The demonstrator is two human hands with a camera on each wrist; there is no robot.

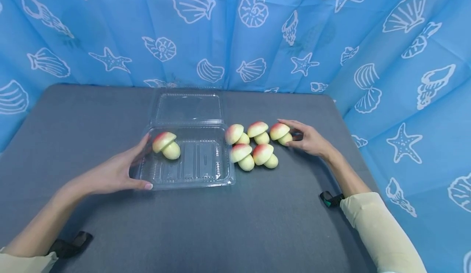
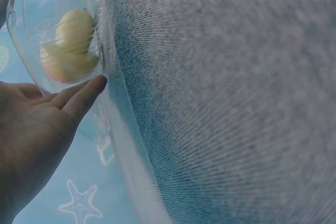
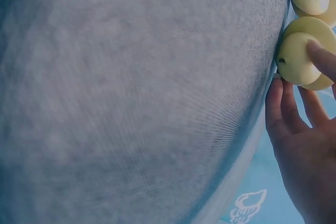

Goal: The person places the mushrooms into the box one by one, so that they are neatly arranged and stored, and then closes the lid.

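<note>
A clear plastic clamshell container (image 1: 198,183) lies with its lid (image 1: 189,105) folded back. Inside its left part is a toy mushroom (image 1: 171,150), pale yellow with a red-tinged cap. My left hand (image 1: 114,171) spans the container's left side, fingers and thumb extended; in the left wrist view its fingertips (image 2: 97,83) touch the clear wall. To the right of the container, my right hand (image 1: 309,140) pinches a similar toy mushroom (image 1: 279,131) between thumb and fingers. The right wrist view shows the thumb against its stem (image 3: 299,61), which sits at the tabletop.
Several more toy mushrooms (image 1: 263,154) stand in two rows between the container and my right hand, the nearest against the container's right rim. The grey table (image 1: 220,232) extends around them. A blue curtain (image 1: 228,40) with white shells hangs behind and on the right.
</note>
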